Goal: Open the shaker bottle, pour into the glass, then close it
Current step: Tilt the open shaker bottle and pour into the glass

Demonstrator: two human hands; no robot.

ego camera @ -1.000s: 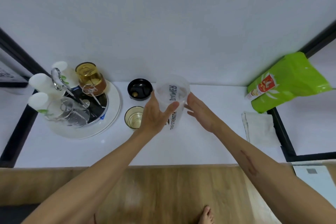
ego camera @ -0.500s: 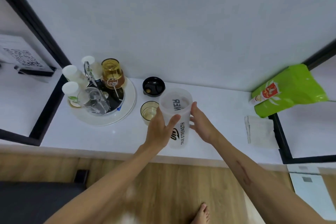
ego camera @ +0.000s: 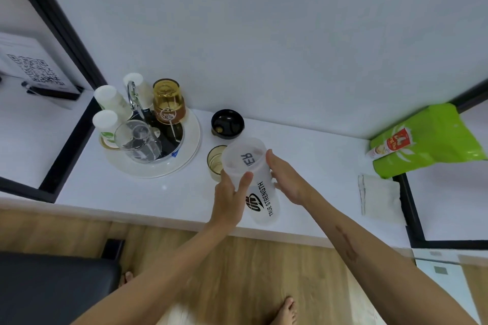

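The translucent shaker bottle (ego camera: 260,187) with black "TRUE STRENGTH" lettering stands lidless near the white counter's front edge. My left hand (ego camera: 229,198) grips its left side, thumb across the front. Against its right side rests my right hand (ego camera: 286,182), fingers flat on the wall. The amber glass (ego camera: 215,162) sits just left of and behind the bottle, partly hidden by its rim; a little liquid shows inside. The black lid (ego camera: 227,124) lies upside down by the wall behind the glass.
A round white tray (ego camera: 182,161) at the left carries paper cups, a clear glass and an upturned amber glass. A folded white cloth (ego camera: 379,198) and a green pouch (ego camera: 427,137) lie at the right. A black-framed partition (ego camera: 66,150) bounds the counter's left end.
The view has shifted, so the counter scene sits further right and lower. The bottle has come down and toward the front edge, still in both hands.
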